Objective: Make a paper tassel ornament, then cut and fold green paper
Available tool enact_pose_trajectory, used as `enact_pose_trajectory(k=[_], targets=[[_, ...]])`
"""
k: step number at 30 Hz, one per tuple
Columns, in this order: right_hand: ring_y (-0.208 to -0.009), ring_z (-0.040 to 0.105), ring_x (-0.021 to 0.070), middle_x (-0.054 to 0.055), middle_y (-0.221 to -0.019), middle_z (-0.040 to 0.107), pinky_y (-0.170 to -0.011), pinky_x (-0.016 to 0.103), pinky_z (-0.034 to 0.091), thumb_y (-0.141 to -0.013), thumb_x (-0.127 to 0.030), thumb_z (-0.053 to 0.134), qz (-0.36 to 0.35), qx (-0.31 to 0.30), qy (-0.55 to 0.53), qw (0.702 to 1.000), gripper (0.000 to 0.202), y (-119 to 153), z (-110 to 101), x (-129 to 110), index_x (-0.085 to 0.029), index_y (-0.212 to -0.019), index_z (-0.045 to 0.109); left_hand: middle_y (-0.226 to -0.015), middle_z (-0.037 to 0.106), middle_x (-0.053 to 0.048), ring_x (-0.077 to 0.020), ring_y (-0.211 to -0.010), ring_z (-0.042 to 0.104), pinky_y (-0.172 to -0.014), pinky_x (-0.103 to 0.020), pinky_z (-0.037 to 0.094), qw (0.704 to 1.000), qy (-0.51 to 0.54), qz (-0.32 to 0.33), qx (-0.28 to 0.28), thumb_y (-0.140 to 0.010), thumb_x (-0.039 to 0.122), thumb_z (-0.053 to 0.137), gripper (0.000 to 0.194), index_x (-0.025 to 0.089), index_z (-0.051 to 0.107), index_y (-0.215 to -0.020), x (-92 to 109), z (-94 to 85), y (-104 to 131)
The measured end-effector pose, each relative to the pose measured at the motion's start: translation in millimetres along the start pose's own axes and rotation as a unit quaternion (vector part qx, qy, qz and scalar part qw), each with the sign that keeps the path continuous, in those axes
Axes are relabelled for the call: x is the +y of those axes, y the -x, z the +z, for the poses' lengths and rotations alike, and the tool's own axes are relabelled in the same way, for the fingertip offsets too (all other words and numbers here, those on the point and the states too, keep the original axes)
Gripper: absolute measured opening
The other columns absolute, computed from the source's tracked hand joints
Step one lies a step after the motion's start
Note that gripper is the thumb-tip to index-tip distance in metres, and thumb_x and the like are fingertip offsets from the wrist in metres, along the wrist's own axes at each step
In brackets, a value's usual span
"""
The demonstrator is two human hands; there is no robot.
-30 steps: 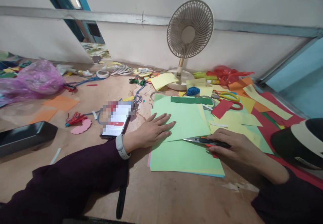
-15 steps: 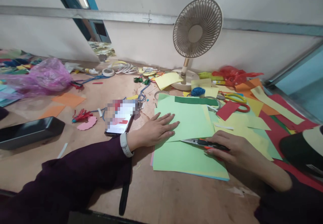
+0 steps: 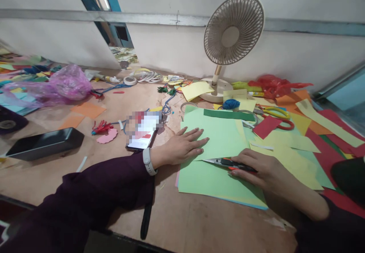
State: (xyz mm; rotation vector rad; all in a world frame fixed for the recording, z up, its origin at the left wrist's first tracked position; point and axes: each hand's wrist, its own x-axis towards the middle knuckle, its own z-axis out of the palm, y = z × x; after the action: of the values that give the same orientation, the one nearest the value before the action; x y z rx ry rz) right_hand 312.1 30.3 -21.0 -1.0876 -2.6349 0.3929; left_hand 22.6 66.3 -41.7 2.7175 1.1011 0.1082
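Note:
My left hand (image 3: 182, 145) lies flat with fingers spread on a sheet of light green paper (image 3: 225, 133), pressing its left part. In my right hand (image 3: 256, 169) is a pair of thread snips (image 3: 225, 163) with black and orange handles, its blades pointing left. The snips lie along the line between the upper green sheet and the green paper below it (image 3: 219, 182). Blue and pink edges show under this stack. A dark green strip (image 3: 228, 114) rests across the top of the upper sheet.
A phone (image 3: 145, 129) lies left of the paper, near a black box (image 3: 45, 143). Behind stands a fan (image 3: 234, 30). Scissors with red handles (image 3: 285, 124), yellow-handled pliers (image 3: 275, 112), blue yarn (image 3: 230, 104) and coloured paper scraps (image 3: 293, 161) crowd the right side.
The snips have slid a little to the left along the paper, closer to my left hand. My left hand stays in place on the sheet. The whole view has turned slightly left.

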Motion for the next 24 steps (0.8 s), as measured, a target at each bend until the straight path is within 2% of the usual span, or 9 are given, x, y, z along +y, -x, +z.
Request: enact_pose_trajectory(k=[5,10,13,18,24], targets=[[-0.068,0.063,0.0142,0.005,-0.086,0.064,-0.061,0.025,0.050,-0.093,-0.035,0.051,-0.017,0.003,-0.005,1.000,0.022,-4.4,5.3,-2.0,-0.022,-0.102,0.066,-0.157,0.016,-0.003,-0.0224,-0.144,0.016,-0.115,-0.046,0.015,1.000,0.001,0.004,0.005,-0.101,0.045,0.027,0.049,0.032,0.024,-0.148,0.9,0.2,0.6],[-0.067,0.062,0.0135,0.005,-0.086,0.063,-0.060,0.025,0.050,-0.093,-0.035,0.051,-0.011,-0.007,-0.011,1.000,0.022,-3.2,6.2,-0.4,-0.022,-0.104,0.065,-0.157,0.013,-0.006,-0.0231,-0.144,0.014,-0.115,-0.045,0.016,1.000,0.011,0.008,-0.007,-0.101,0.042,0.029,0.049,0.028,0.024,-0.149,2.2,-9.5,1.8],[-0.066,0.063,0.0138,0.005,-0.085,0.064,-0.058,0.024,0.050,-0.092,-0.037,0.052,-0.010,-0.004,-0.016,1.000,0.023,-4.1,5.0,-0.2,-0.022,-0.102,0.067,-0.157,0.010,-0.005,-0.0231,-0.145,0.011,-0.116,-0.045,0.015,1.000,0.012,0.007,0.010,-0.102,0.038,0.030,0.046,0.028,0.030,-0.147,-2.2,-15.0,2.5],[-0.066,0.064,0.0143,0.005,-0.084,0.066,-0.058,0.024,0.050,-0.092,-0.039,0.052,-0.009,0.002,-0.017,1.000,0.024,-5.3,3.6,-1.8,-0.023,-0.099,0.068,-0.155,0.024,-0.005,-0.0208,-0.142,0.025,-0.114,-0.039,0.022,1.000,0.023,0.011,0.005,-0.102,0.034,0.029,0.042,0.028,0.038,-0.143,-11.2,-14.6,3.9],[-0.066,0.063,0.0139,0.006,-0.086,0.064,-0.057,0.024,0.049,-0.093,-0.037,0.049,-0.024,0.003,-0.001,1.000,0.023,-9.7,8.0,-6.1,-0.022,-0.103,0.065,-0.155,0.025,-0.005,-0.0205,-0.142,0.024,-0.114,-0.039,0.023,1.000,0.012,0.016,-0.004,-0.102,0.034,0.030,0.043,0.027,0.037,-0.144,-12.0,-12.4,3.4]])
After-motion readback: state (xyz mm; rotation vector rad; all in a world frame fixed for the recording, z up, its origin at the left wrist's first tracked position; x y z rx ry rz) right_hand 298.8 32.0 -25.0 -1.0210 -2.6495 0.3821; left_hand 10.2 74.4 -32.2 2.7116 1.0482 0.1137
